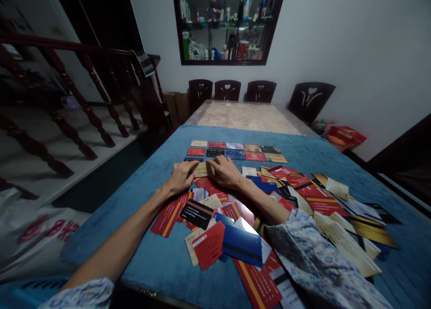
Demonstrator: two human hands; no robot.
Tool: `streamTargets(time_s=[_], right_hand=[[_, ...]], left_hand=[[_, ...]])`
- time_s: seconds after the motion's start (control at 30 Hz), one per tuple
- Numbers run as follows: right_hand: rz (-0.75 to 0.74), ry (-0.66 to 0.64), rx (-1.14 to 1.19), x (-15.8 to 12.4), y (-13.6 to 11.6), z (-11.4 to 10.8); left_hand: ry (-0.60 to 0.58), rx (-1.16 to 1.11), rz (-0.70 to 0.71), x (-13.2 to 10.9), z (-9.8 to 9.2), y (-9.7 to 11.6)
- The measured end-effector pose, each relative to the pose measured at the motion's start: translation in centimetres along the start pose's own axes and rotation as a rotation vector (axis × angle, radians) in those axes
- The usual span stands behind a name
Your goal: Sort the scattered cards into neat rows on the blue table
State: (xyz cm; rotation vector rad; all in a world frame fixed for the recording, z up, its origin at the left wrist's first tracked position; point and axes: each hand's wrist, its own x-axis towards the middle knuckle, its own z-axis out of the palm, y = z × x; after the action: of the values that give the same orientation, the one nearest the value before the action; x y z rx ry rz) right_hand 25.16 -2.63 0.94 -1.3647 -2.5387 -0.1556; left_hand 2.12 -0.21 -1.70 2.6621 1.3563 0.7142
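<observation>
Both my hands rest palm down on a blue cloth (161, 255) over the table. My left hand (182, 176) and my right hand (226, 171) lie with fingers stretched out, both touching a pale yellow card (202, 169) between them. Beyond the fingers, two neat rows of cards (235, 151) lie side by side. A loose heap of red, blue, black and cream cards (303, 206) spreads under and around my forearms.
Bare marble table top (245, 117) extends past the cloth. Several dark chairs (227, 90) stand at the far end. A wooden stair railing (84, 76) runs on the left. A glass wall cabinet (227, 24) hangs above. White printed bags (30, 232) sit at lower left.
</observation>
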Motion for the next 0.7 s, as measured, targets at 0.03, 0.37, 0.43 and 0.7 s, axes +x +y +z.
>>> streamTargets(time_s=[0.03, 0.37, 0.43, 0.7], right_hand=[[-0.001, 0.004, 0.002, 0.00, 0.02, 0.00], [0.011, -0.020, -0.042, 0.07, 0.16, 0.04], [0.014, -0.031, -0.044, 0.09, 0.11, -0.10], [0.038, -0.071, -0.062, 0.16, 0.13, -0.72]], left_hand=[[-0.003, -0.003, -0.002, 0.02, -0.01, -0.01], [-0.052, 0.012, -0.030, -0.02, -0.41, 0.24], [-0.062, 0.007, -0.036, 0.03, -0.45, 0.23], [-0.099, 0.036, -0.024, 0.36, -0.50, 0.29]])
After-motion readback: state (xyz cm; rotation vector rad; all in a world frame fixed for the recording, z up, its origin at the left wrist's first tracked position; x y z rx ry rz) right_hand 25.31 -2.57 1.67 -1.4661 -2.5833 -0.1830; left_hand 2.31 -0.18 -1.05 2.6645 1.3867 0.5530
